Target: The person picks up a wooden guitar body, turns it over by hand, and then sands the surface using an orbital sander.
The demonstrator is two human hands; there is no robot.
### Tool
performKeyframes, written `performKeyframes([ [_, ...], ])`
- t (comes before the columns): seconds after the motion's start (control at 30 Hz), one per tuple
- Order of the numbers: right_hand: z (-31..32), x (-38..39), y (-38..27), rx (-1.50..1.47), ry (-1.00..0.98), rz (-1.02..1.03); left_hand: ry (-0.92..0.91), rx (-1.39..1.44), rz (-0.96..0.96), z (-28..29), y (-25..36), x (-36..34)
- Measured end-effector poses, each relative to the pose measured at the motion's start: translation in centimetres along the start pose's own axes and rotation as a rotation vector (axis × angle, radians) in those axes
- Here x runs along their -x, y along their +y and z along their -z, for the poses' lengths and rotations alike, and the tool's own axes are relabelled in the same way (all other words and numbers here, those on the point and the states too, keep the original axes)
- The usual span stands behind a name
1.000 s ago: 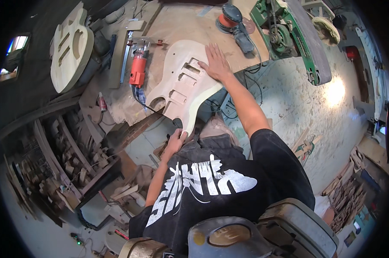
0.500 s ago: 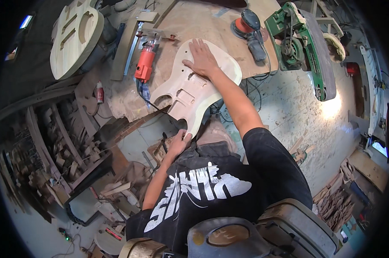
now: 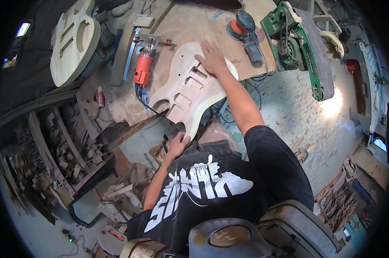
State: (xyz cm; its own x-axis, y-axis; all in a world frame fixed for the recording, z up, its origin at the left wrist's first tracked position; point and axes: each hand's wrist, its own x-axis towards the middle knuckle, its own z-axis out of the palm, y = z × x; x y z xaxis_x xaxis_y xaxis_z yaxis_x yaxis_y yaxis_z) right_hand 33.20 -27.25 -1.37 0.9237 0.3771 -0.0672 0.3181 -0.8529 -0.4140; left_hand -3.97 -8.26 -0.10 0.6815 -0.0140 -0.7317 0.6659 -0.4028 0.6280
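Observation:
A pale, unpainted electric guitar body (image 3: pixel 185 84) with routed cavities and two small holes lies at the workbench edge, its near horn reaching out toward my shirt. My left hand (image 3: pixel 175 145) has its fingers closed round the tip of that near horn; some of the fingers are hidden beneath it. On the far right part of the body's face, my right hand (image 3: pixel 212 59) lies flat, fingers stretched out and slightly spread. To the left of the body, a red trim router (image 3: pixel 142 71) with a clear base rests on the bench, its dark cord trailing toward me.
An orange-and-black sander (image 3: pixel 241 26) sits at the back right of the wooden workbench (image 3: pixel 160 64). Beyond it stands a green belt sanding machine (image 3: pixel 284 45). Another guitar body (image 3: pixel 76 47) is at the far left. Wood scraps fill a rack (image 3: pixel 61 155) at lower left.
My right hand has slid rightward over the guitar body's face, uncovering more of the upper cavity. My left hand keeps its hold on the horn. The whole view has shifted slightly.

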Motion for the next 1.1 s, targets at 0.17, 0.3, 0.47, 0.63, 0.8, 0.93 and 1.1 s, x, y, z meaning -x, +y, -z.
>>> performKeyframes([
  [0.17, 0.6, 1.3, 1.6, 0.065, 0.011, -0.094, 0.049, 0.001, 0.001, -0.2, 0.5, 0.1],
  [0.3, 0.1, 0.1, 0.7, 0.054, 0.008, -0.120, 0.091, -0.040, 0.025, -0.6, 1.2, 0.4],
  [0.47, -2.0, -1.1, -4.7, 0.119, -0.053, 0.211, 0.122, -0.017, 0.010, -1.0, 0.5, 0.5],
  [0.63, -3.0, 0.9, -7.4, 0.166, -0.057, 0.430, 0.102, -0.013, 0.031, -0.9, 1.3, 0.5],
  [0.8, -2.2, 4.1, -8.6, 0.086, -0.190, 0.656, 0.111, 0.129, 0.001, -1.0, -0.3, -0.8],
  [0.93, 0.0, 6.6, -8.3, -0.494, -0.420, 0.555, 0.075, 0.017, 0.049, 0.2, 2.4, -0.7],
  [1.1, 5.1, 13.2, -4.5, -0.696, 0.444, -0.078, 0.106, -0.087, -0.049, 1.3, 6.9, 2.2],
])
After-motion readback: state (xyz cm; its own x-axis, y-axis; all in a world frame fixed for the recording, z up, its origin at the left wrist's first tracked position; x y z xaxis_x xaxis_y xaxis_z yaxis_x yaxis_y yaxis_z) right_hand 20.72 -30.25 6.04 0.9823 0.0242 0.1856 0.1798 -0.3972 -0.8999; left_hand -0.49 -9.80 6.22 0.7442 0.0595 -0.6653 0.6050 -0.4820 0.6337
